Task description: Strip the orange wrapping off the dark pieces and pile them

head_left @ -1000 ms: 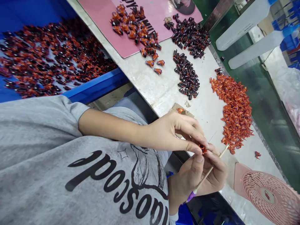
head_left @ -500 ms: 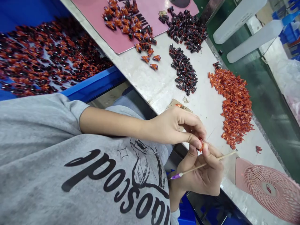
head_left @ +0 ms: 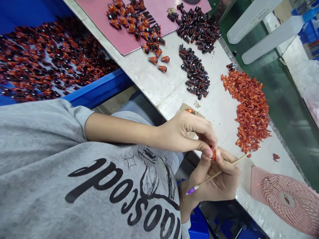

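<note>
Between my two hands' fingertips is a small orange-red piece (head_left: 213, 153), mostly covered by the fingers. My left hand (head_left: 185, 131), back upward, pinches it with thumb and forefinger. My right hand (head_left: 219, 181), palm turned up, meets it from the other side with thumb and fingertips. A thin wooden stick (head_left: 208, 179) with a purple tip also lies across my right hand, its pale end passing between the fingers. Beneath my left hand a piece of brown cardboard (head_left: 185, 107) partly shows, with an orange bit on it.
The white table (head_left: 164, 91) carries a heap of orange-red pieces (head_left: 251, 109), piles of black caps (head_left: 195, 73) and several joined orange-and-black pieces (head_left: 133, 23) on a pink mat (head_left: 112, 38). A pink fan (head_left: 286, 199) stands nearby. A blue bin (head_left: 99, 88) holds many joined pieces.
The stick has tilted in my right hand, its purple tip shifting slightly right and down. Both hands keep nearly the same place around the small piece.
</note>
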`<state>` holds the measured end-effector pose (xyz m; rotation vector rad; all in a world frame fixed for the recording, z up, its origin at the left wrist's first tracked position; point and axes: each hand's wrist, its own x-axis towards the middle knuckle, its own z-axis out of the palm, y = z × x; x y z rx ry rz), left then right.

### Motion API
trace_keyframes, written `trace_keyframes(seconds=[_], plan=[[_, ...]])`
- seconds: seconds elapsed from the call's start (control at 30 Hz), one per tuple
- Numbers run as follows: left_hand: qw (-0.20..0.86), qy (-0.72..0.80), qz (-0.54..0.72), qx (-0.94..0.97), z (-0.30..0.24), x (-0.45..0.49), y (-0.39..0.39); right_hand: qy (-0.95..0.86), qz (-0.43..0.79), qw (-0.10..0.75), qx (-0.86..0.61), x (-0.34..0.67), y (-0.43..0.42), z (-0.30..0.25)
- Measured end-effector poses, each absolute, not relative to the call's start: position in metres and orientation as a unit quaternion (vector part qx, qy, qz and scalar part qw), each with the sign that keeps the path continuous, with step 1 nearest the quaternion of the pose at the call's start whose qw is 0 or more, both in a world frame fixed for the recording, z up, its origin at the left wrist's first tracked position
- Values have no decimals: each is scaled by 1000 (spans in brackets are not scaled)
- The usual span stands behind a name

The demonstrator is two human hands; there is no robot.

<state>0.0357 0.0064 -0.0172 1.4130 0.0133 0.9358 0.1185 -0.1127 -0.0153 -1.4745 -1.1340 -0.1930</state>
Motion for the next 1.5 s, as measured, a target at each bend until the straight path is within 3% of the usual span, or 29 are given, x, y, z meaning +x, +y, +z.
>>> trace_keyframes(seconds=[0.2,0.5,0.67,0.9,1.03,1.5], plan=[[763,52,317,561,-17,34,9,-455,-76,630,-624,115,-107,-13],[689,51,209,692,-8,22,12,-513,-90,590,-617,119,-111,-16],[656,43,247,712,-5,19,11,-460,-15,628,-627,114,-110,-14],[525,-16,329,785,-7,16,11,-435,174,610,-639,108,-116,-5],[477,-39,366,798,-8,17,11,-475,143,614,-614,109,-114,-4],[485,-67,430,759,-6,21,8,-522,72,572,-628,113,-111,-6]])
